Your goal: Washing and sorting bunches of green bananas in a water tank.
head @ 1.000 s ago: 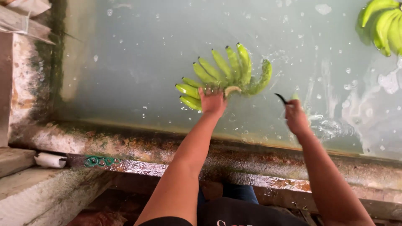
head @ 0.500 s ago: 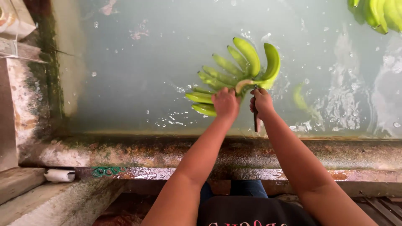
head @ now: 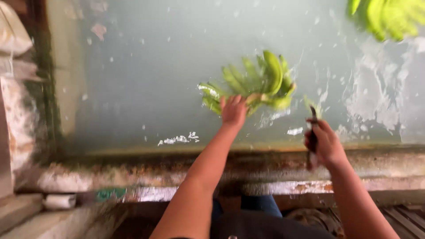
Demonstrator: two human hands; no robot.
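A bunch of green bananas (head: 261, 82) floats in the murky water of a concrete tank (head: 248, 163). My left hand (head: 233, 110) rests on the bunch at its cut stem end, fingers laid over it. My right hand (head: 325, 141) is closed around a small dark-handled knife (head: 312, 116), blade pointing up, to the right of the bunch and apart from it, just above the tank's front rim. The picture is blurred by motion.
A second bunch of green bananas (head: 389, 15) floats at the top right. White foam patches (head: 376, 106) lie on the water. The tank's stained left wall (head: 48, 88) and a low concrete step (head: 26, 208) with a white roll (head: 59, 201) are at left.
My right hand has pulled away from the bunch's stem, moving right and toward the rim with the knife. The left hand stays on the bunch, which has shifted slightly.
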